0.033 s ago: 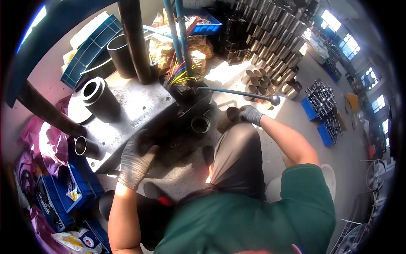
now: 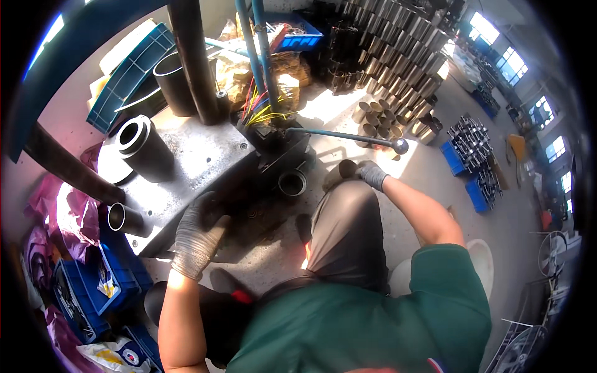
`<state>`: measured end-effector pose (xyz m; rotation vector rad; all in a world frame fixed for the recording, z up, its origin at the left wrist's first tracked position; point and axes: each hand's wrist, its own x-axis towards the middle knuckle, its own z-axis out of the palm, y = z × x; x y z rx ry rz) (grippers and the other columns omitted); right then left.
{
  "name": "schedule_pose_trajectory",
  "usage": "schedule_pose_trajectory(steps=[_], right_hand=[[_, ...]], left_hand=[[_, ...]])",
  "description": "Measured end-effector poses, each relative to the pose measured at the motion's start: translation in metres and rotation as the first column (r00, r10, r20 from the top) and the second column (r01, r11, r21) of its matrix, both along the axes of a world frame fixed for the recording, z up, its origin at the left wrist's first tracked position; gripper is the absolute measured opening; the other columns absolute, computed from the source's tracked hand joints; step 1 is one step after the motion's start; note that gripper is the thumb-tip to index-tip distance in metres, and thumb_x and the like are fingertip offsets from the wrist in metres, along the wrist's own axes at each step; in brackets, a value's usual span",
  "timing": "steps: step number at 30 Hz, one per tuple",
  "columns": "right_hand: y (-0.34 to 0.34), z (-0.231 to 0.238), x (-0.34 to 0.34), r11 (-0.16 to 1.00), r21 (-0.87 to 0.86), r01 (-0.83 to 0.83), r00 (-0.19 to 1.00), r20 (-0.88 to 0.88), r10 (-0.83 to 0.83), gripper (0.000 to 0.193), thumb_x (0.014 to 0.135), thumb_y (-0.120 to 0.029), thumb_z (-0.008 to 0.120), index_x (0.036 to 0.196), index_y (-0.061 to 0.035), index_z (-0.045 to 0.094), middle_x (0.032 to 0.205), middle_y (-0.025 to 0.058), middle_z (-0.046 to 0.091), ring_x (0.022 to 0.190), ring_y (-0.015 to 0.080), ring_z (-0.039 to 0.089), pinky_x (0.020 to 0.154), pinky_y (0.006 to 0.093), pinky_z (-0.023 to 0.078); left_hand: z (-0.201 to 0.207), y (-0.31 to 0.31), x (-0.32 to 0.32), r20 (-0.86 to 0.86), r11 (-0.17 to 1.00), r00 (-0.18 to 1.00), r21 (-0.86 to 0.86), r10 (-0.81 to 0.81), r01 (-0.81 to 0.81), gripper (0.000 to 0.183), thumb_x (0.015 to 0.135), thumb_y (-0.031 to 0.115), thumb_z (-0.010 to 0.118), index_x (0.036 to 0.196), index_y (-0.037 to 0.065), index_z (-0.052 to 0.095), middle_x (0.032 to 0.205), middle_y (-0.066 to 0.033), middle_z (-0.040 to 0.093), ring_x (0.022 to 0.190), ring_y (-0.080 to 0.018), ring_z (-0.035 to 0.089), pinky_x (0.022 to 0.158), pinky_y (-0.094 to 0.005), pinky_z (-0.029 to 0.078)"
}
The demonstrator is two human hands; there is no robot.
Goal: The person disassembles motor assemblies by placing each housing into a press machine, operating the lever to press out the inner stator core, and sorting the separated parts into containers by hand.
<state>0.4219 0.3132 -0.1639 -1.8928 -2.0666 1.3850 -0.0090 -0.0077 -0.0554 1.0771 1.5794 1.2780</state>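
My left hand [image 2: 198, 239], in a grey knit glove, rests against the near edge of the metal press table [image 2: 199, 155]. Its thumb stands apart from the fingers, whose tips are lost in shadow. Beyond my right knee, my gloved right hand [image 2: 373, 175] has its fingers closed at the rim of a short metal tube [image 2: 347, 168]. Part of that tube is hidden by the knee. On the table stands a thick stepped cylinder [image 2: 152, 152]. A smaller tube [image 2: 126, 217] lies at the table's left corner, open end toward me.
A blue lever with a ball knob [image 2: 400, 146] juts right from the machine. Below it sits a round metal ring [image 2: 292, 183]. Tubes [image 2: 379, 121] stand on the floor before a tall tube stack [image 2: 398, 62]. Blue crates [image 2: 121, 273] stand at left.
My right hand and the metal tube have shifted slightly to the right relative to the floor. The whole view has moved a little. My left hand stays by the table edge.
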Motion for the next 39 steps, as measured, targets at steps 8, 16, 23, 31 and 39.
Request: schedule_pose_trajectory(steps=[8, 16, 23, 31, 39], right_hand=[[-0.141, -0.294, 0.167, 0.156, -0.508, 0.847, 0.176, -0.010, -0.984, 0.012, 0.096, -0.020, 0.060, 0.090, -0.0108, 0.066, 0.066, 0.0110, 0.056, 0.049, 0.0249, 0.049, 0.046, 0.0389, 0.033], [-0.150, -0.357, 0.180, -0.120, -0.625, 0.772, -0.167, -0.016, -0.986, 0.029, 0.100, -0.035, 0.062, 0.122, -0.0155, 0.064, 0.109, 0.0095, 0.065, 0.096, 0.0295, 0.061, 0.081, 0.0462, 0.049], [0.020, -0.288, 0.152, 0.192, -0.476, 0.858, 0.011, -0.356, -0.934, 0.021, 0.103, -0.026, 0.060, 0.119, -0.0133, 0.065, 0.106, 0.0074, 0.071, 0.084, 0.0278, 0.073, 0.066, 0.0432, 0.061], [0.025, -0.217, -0.014, 0.835, -0.329, 0.441, 0.789, -0.302, -0.536, 0.015, 0.098, -0.021, 0.061, 0.108, -0.0139, 0.069, 0.083, 0.0068, 0.068, 0.070, 0.0259, 0.066, 0.065, 0.0417, 0.053], [0.005, -0.087, -0.109, 0.749, 0.054, -0.660, 0.748, -0.036, 0.662, 0.041, 0.100, -0.025, 0.068, 0.137, -0.0077, 0.066, 0.138, 0.0175, 0.063, 0.131, 0.0280, 0.056, 0.112, 0.0395, 0.042]], left_hand=[[-0.014, 0.005, 0.007, -0.536, 0.978, 0.825, -0.186, -0.180, 0.092, 0.054, 0.087, 0.020, 0.078, 0.137, 0.006, 0.063, 0.126, -0.0200, 0.070, 0.118, -0.0361, 0.068, 0.101, -0.0426, 0.055], [-0.043, 0.017, 0.021, -0.625, 0.914, 0.674, -0.343, -0.395, 0.218, 0.056, 0.086, 0.031, 0.075, 0.135, 0.005, 0.064, 0.126, -0.0237, 0.069, 0.116, -0.0430, 0.065, 0.102, -0.0496, 0.052], [-0.052, 0.024, 0.026, -0.648, 0.883, 0.610, -0.414, -0.456, 0.221, 0.060, 0.088, 0.027, 0.078, 0.139, 0.003, 0.059, 0.125, -0.0252, 0.068, 0.118, -0.0420, 0.065, 0.102, -0.0471, 0.053], [-0.048, 0.026, 0.028, -0.674, 0.869, 0.558, -0.444, -0.484, 0.218, 0.062, 0.081, 0.026, 0.079, 0.137, 0.006, 0.062, 0.128, -0.0229, 0.068, 0.118, -0.0420, 0.065, 0.104, -0.0489, 0.052], [0.007, 0.024, 0.000, -0.155, 0.997, 0.986, -0.052, -0.061, 0.054, 0.043, 0.092, 0.002, 0.073, 0.133, 0.005, 0.064, 0.115, -0.0125, 0.071, 0.107, -0.0212, 0.068, 0.094, -0.0353, 0.058]])
